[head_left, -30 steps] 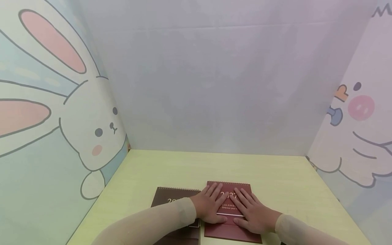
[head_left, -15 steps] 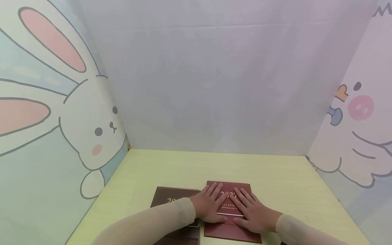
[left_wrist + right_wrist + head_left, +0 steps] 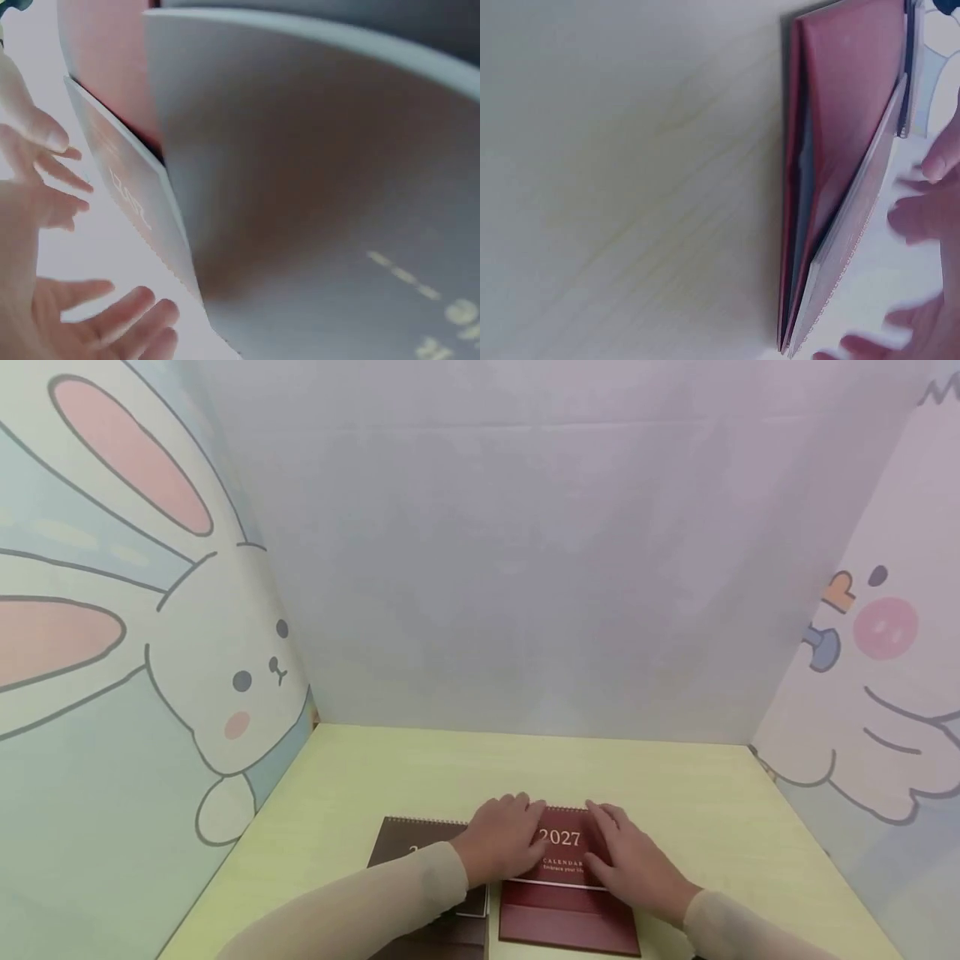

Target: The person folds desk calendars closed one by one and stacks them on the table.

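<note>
A dark red spiral-bound desk calendar (image 3: 562, 868) lettered 2027 lies flat on the table, its wire binding at the far edge. Over its upper left corner is my left hand (image 3: 498, 839), fingers slightly bent. My right hand (image 3: 637, 864) is over the upper right side, fingers extended and thumb spread. Both wrist views show gaps between the fingers and the calendar, and nothing is held. Just left lies a dark brown desk calendar (image 3: 401, 839), partly hidden by my left forearm. In the right wrist view, the red calendar's pages (image 3: 855, 210) stand slightly away from its folded base (image 3: 855, 82).
The pale yellow tabletop (image 3: 420, 768) extends behind and to both sides of the calendars. A plain grey-white sheet (image 3: 525, 568) closes off the back. Side panels carry a cartoon rabbit (image 3: 217, 685) at left and a white cartoon bird (image 3: 885, 693) at right.
Both hands have come up off the red cover, where they lay flat, and shifted toward its far edge and apart. More of the 2027 lettering shows. The calendars stay in place.
</note>
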Demonstrator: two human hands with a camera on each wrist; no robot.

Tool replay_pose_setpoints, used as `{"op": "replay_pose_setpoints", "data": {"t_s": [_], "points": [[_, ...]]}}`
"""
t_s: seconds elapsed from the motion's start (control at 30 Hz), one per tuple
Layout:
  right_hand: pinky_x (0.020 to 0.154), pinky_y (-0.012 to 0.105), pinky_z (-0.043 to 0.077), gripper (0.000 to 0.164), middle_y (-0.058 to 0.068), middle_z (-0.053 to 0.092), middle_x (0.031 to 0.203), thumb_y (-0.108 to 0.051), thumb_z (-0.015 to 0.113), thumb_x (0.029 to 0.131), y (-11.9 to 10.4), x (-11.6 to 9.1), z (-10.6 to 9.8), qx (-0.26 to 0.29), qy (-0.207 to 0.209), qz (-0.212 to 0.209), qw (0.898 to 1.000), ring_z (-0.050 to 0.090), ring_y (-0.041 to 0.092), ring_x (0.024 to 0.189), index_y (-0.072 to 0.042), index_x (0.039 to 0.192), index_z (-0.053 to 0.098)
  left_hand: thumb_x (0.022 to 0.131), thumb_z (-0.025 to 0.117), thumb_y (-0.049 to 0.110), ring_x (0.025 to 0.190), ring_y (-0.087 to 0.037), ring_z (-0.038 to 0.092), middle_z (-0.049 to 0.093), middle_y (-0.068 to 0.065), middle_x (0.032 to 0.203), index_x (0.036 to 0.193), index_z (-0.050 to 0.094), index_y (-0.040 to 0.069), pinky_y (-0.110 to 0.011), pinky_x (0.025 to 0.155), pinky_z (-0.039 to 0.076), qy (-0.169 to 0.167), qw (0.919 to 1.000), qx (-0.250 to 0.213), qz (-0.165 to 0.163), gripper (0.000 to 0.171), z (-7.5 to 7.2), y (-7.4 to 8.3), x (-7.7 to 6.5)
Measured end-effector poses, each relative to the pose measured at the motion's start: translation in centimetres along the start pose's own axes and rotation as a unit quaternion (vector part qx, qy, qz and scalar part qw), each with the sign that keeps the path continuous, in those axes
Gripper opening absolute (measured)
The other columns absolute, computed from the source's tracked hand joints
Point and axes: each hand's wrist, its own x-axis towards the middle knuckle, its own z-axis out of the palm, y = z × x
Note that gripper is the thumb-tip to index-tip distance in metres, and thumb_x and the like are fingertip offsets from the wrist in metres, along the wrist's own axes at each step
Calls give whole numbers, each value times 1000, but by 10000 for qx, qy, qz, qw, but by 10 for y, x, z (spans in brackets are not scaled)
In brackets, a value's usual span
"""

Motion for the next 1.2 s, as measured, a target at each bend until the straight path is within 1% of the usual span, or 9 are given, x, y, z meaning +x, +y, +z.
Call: {"op": "replay_pose_setpoints", "data": {"t_s": [0.07, 0.13, 0.23, 0.33, 0.47, 0.63, 0.8, 1.0, 1.2], "points": [[122, 69, 60, 86, 28, 60, 165, -32, 84, 109, 0, 2, -2, 71, 192, 392, 9990, 69, 47, 146, 4, 177, 45, 117, 67, 49, 85, -14, 69, 76, 0, 103, 136, 78, 12, -32, 74, 62, 183, 9986, -326, -385, 43, -1, -3, -1], [120, 69, 60, 87, 32, 62, 155, -32, 84, 109, 2, 4, -3, 57, 303, 641, 9975, 69, 47, 138, 13, 173, 45, 116, 69, 48, 68, -12, 57, 65, 2, 82, 107, 75, 13, -31, 60, 52, 274, 9937, -741, -798, 37, -1, -7, -2], [111, 67, 63, 88, 33, 64, 140, -35, 83, 109, 5, 5, -1, 119, 240, 979, 9948, 68, 43, 123, 22, 165, 47, 116, 70, 49, 53, -10, 44, 45, 6, 61, 75, 55, 19, -28, 49, 39, 274, 9854, -1129, -1246, 52, 1, -12, -4], [98, 60, 65, 85, 28, 65, 126, -40, 83, 108, 6, 4, 3, 210, 61, 1242, 9920, 65, 36, 107, 24, 157, 54, 115, 71, 52, 48, -10, 38, 35, 8, 55, 64, 43, 23, -27, 47, 33, 174, 9828, -1146, -1439, 66, 5, -16, -6], [85, 52, 62, 78, 21, 60, 112, -43, 85, 106, 5, 1, 10, 225, -149, 1403, 9897, 59, 31, 95, 23, 142, 62, 114, 73, 55, 47, -9, 36, 32, 10, 52, 59, 39, 24, -27, 46, 32, -38, 9840, -965, -1496, 72, 12, -18, -7], [81, 47, 59, 73, 18, 54, 105, -41, 87, 104, 4, -1, 13, 166, -166, 1418, 9896, 55, 30, 90, 23, 128, 63, 111, 79, 56, 47, -9, 37, 32, 10, 52, 59, 40, 25, -27, 46, 32, -45, 9844, -881, -1522, 72, 17, -17, -4], [76, 42, 56, 67, 17, 52, 102, -38, 89, 102, 5, 2, 13, 443, -106, 1467, 9881, 54, 28, 88, 20, 120, 62, 110, 80, 52, 47, -10, 40, 36, 9, 53, 60, 41, 25, -28, 46, 33, 13, 9806, -1150, -1587, 69, 17, -18, 0], [77, 37, 55, 61, 19, 53, 107, -29, 88, 99, 11, 8, 17, 1123, 63, 1605, 9806, 55, 27, 92, 19, 124, 60, 111, 80, 40, 51, -12, 42, 41, 7, 58, 63, 44, 22, -29, 50, 34, 145, 9629, -2107, -1677, 62, 14, -22, 3], [90, 45, 65, 63, 32, 57, 124, -16, 84, 100, 9, 9, 13, 1792, 211, 1772, 9675, 66, 32, 105, 23, 137, 52, 112, 75, 26, 56, -14, 47, 49, 4, 63, 71, 54, 18, -31, 54, 37, 343, 9437, -2749, -1806, 46, 14, -23, 1]]}}
